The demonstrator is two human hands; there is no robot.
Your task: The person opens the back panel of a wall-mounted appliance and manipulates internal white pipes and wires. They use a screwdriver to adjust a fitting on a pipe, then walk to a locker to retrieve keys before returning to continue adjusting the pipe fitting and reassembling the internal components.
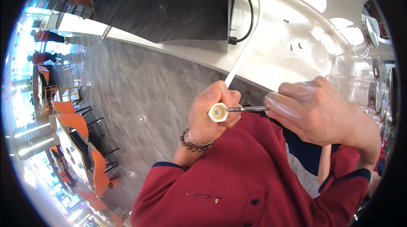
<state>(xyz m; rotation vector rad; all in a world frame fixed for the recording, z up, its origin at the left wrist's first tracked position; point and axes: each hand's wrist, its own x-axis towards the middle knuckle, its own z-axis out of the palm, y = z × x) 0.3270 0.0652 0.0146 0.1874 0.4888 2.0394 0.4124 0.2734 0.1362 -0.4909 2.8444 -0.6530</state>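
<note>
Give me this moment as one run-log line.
left hand: closed around white hose and hex fitting | right hand: holding thin metal tool | tool tip: at fitting's rim

Nothing can be read: the small marks (pixel 202 195) on the red shirt (pixel 263 159) are too blurred.

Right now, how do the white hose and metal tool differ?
Look: the white hose is pale; the metal tool is silvery grey.
Extent: the hose runs from the left hand up across the white counter; the tool's visible part is short.
Hold: left hand grips the hose, right hand the tool.
Shared: both are slender.
</note>
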